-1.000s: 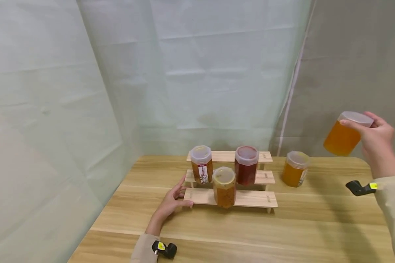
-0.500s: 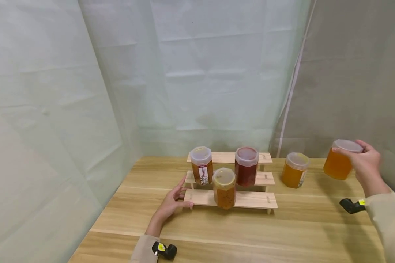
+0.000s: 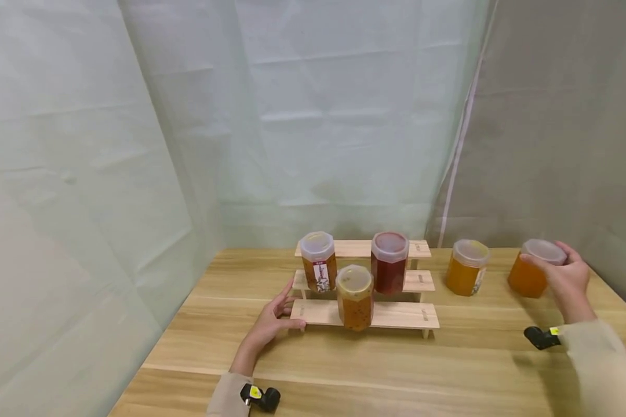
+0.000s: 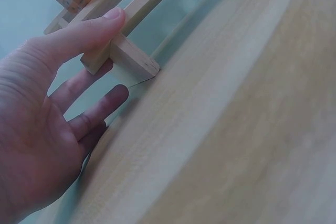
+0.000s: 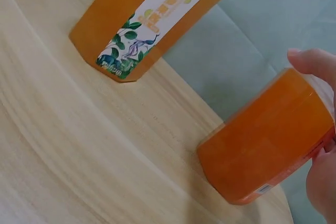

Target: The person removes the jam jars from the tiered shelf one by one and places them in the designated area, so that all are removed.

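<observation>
My right hand [image 3: 568, 281] grips an orange jar [image 3: 528, 278] near its pale lid, at the right of the table. In the right wrist view that orange jar [image 5: 268, 140] tilts beside a second, labelled orange jar [image 5: 142, 24]; whether its base touches the table I cannot tell. My left hand [image 3: 268, 324] holds the left end of a three-step wooden stand [image 3: 313, 313]. Thumb and fingers pinch the end of its lowest plank [image 4: 134, 17] in the left wrist view. On the stand are a speckled jar [image 3: 356, 301], a labelled speckled jar [image 3: 319, 266] and a dark red jar [image 3: 390, 266].
The labelled orange jar [image 3: 467, 269] stands between the stand and my right hand. Under everything lies a wood-grain table [image 3: 396, 370]. Pale cloth sheets [image 3: 323, 127] hang behind the table and along its left side.
My right hand has brought the orange jar down and slightly left, from high in the air to the tabletop's level. The left hand and the stand have stayed put.
</observation>
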Motion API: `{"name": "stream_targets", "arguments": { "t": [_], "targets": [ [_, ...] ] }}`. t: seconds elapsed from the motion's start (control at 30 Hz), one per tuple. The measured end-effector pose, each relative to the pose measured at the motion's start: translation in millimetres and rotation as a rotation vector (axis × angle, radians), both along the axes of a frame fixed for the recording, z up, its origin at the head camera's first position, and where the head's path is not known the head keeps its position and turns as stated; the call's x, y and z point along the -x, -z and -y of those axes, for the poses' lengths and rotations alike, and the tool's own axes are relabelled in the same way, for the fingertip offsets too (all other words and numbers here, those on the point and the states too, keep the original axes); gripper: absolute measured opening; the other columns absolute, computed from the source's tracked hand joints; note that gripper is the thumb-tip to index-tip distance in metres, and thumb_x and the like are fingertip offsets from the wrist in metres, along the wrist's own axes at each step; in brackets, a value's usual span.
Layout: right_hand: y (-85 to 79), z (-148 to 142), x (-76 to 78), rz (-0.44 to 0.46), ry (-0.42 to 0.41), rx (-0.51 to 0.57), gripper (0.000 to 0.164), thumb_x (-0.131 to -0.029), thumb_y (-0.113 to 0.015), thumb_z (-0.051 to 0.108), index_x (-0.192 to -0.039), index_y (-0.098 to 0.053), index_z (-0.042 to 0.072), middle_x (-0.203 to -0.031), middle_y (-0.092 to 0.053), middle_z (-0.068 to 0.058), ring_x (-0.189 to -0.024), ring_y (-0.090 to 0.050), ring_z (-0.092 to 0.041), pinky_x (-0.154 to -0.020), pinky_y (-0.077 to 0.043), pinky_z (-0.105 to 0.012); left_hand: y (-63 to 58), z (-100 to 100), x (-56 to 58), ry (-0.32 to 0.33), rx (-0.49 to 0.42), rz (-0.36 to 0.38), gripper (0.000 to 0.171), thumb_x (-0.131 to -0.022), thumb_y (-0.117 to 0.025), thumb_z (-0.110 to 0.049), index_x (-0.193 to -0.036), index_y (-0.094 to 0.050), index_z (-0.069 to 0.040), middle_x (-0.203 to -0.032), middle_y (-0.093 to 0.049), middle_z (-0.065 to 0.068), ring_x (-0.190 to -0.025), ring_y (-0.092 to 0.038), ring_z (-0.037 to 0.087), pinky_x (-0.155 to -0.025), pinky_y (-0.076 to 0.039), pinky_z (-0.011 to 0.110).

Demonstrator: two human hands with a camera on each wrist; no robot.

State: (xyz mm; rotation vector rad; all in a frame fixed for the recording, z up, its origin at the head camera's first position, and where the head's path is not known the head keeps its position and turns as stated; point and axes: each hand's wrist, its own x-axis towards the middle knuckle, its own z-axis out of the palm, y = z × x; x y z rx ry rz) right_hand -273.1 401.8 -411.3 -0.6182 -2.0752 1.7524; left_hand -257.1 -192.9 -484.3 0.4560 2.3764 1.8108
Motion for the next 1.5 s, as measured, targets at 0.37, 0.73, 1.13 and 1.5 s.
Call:
{"name": "stream_targets", "arguments": {
  "t": [0.37,0.73,1.13,1.5],
  "targets": [
    [-0.1,5.0,3.3,-0.038,0.003,0.044,0.092,-0.080,-0.081,0.024,-0.154,-0.027,0.025,-0.111,-0.041,0.028,-0.114,-0.042,0.003,-0.091,-0.036,0.000,-1.1,3.0,2.2,-0.010,-0.021,-0.008,0.104,-0.078,-0.082,-0.012,-0.158,-0.016,-0.024,-0.141,-0.052,0.025,-0.104,-0.065,0.016,-0.089,-0.049,0.022],
    [-2.1,3.4,3.7,0.072,-0.044,-0.188,0.094,-0.084,-0.074,0.041,-0.157,-0.019,0.018,-0.140,-0.042,0.002,-0.122,-0.042,-0.013,-0.084,-0.039,-0.001,0.7,3.4,0.3,-0.037,-0.005,-0.008,0.104,-0.078,-0.082,-0.012,-0.157,-0.018,-0.026,-0.141,-0.053,0.024,-0.103,-0.064,0.015,-0.090,-0.048,0.026],
    [-39.7,16.2,-5.9,-0.056,-0.072,-0.245,0.086,-0.091,-0.065,0.038,-0.158,-0.013,0.019,-0.166,-0.006,-0.003,-0.152,-0.007,-0.026,-0.124,-0.009,-0.043,1.0,1.3,-0.4,-0.015,-0.002,0.003,0.102,-0.078,-0.081,-0.013,-0.158,-0.017,-0.024,-0.142,-0.052,0.022,-0.106,-0.064,0.017,-0.091,-0.047,0.026],
    [-74.7,90.2,-21.8,-0.313,-0.192,-0.260,0.070,-0.094,-0.064,0.021,-0.154,-0.027,0.020,-0.161,-0.027,0.005,-0.152,-0.014,-0.012,-0.123,-0.010,-0.026,-0.9,-1.5,0.2,-0.030,0.003,0.026,0.104,-0.077,-0.083,-0.013,-0.156,-0.019,-0.032,-0.142,-0.053,0.019,-0.106,-0.064,0.020,-0.094,-0.046,0.028]
  ]
}}
